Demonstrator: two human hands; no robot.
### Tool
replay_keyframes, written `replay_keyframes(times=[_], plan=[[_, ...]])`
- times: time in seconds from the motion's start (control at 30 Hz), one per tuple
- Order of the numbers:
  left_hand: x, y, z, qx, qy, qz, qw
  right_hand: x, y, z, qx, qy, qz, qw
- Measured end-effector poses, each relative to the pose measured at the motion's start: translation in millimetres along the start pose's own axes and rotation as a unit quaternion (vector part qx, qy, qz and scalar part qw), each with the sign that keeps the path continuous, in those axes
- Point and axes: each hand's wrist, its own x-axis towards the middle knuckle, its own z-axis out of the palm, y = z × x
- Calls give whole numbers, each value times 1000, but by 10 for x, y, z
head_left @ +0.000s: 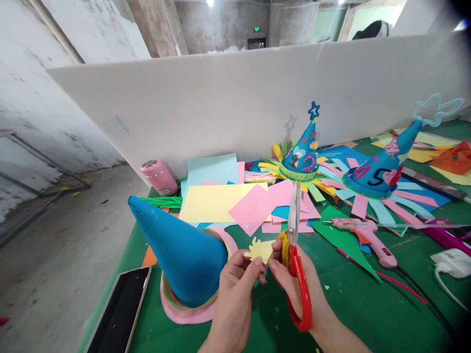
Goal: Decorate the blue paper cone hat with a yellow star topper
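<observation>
1. Head view: the green desk (pixel 353 304) carries a blue cone (pixel 187 260) to the left, its tip pointing far left. It looks light and fairly stiff; the broad lower wall seems the safest hold, as the pink brim could crease.
2. Scissors (pixel 304 294) are gripped in the right hand (pixel 285 282), blades pointing far. They should feel rigid and heavier than paper; the red-and-yellow handles are the place to hold.
3. A pink bottle (pixel 160 177) sits far left; its contents cannot be seen.
4. A yellow paper cut-out (pixel 260 250) is between the hands, pinched by the left hand (pixel 237 289), with right fingertips at its right edge. Probably limp, its narrow prongs likely tear easily; the wide body suits a light pinch.
</observation>
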Motion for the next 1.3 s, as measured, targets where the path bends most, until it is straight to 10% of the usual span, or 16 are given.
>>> replay_keyframes(times=[0.4, 0.93, 1.3], plan=[[-96, -100, -134, -91, 5, -23, 996, -94, 142, 3, -18, -68, 43, 997], [-65, -63, -129, -196, 21, -39, 980, -85, 178, 76, -13, 4, 90, 996], [-120, -52, -228, -15, -8, -22, 1000, -108, 144, -449, -136, -80, 52, 986]])
